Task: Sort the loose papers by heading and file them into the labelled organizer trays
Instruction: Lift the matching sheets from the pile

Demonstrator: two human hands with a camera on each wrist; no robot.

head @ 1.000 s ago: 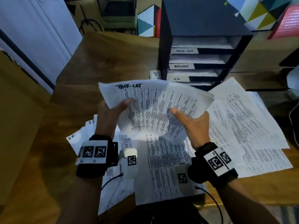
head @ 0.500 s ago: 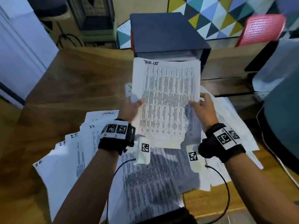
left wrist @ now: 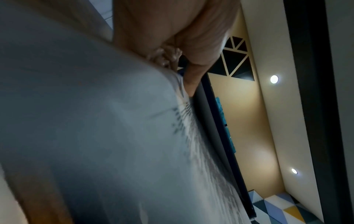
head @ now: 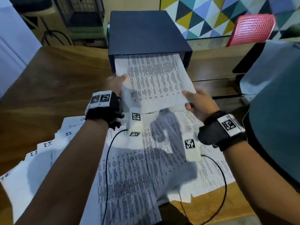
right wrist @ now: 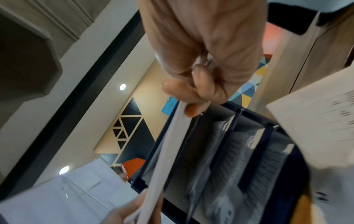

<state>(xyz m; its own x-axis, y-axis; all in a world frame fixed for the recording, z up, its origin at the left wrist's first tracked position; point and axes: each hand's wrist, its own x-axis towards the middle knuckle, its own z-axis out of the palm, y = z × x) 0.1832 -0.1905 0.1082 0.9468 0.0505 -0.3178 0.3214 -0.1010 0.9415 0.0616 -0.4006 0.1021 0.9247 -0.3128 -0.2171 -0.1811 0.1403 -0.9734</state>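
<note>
A thin stack of printed papers (head: pixel 154 78) slopes up from my hands into the top slot of the dark blue organizer (head: pixel 146 31); its heading end is hidden inside. My left hand (head: pixel 116 83) pinches the stack's left edge. My right hand (head: pixel 197 101) pinches its near right corner, thumb on top. In the right wrist view the stack (right wrist: pixel 166 145) shows edge-on between my fingers (right wrist: pixel 191 109), with the organizer's lower trays (right wrist: pixel 229 159) holding papers behind it. In the left wrist view the papers (left wrist: pixel 114 136) fill the frame beside the organizer's edge (left wrist: pixel 214 128).
Loose printed sheets (head: pixel 142 172) cover the wooden desk (head: pixel 48 88) under my arms, and sheets headed "I.T." (head: pixel 47 144) fan out at the left. A red perforated chair back (head: pixel 251 28) stands behind right. A grey-blue object (head: pixel 276 111) crowds the right side.
The stack headed "TASK LIST" went from curled in both hands, to upright before the organizer, to slid partway into the top slot. My view has shifted up over the organizer.
</note>
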